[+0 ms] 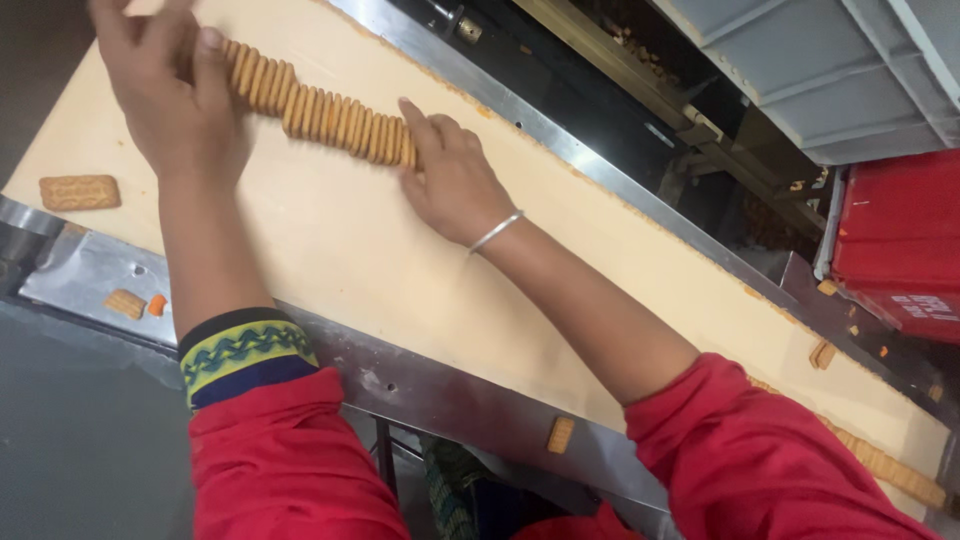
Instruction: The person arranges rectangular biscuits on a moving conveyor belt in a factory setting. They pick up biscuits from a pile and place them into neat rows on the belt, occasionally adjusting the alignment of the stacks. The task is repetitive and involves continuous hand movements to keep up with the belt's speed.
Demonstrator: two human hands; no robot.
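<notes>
Head view shows your two hands pressing a long row of biscuits (320, 112) between them on the pale belt (400, 270). Your left hand (170, 95) caps the far end of the row, fingers curled over the top biscuits in a loose, half-closed grip. Your right hand (450, 180) pushes flat against the near end, fingers together and extended, not wrapped around anything. The biscuits stand on edge, packed tight. A single biscuit (80, 192) lies flat near the belt's left edge, well apart from the row. Broken pieces (135, 303) rest on the metal rail (90, 275). Red crates (900, 240) sit at the right.
</notes>
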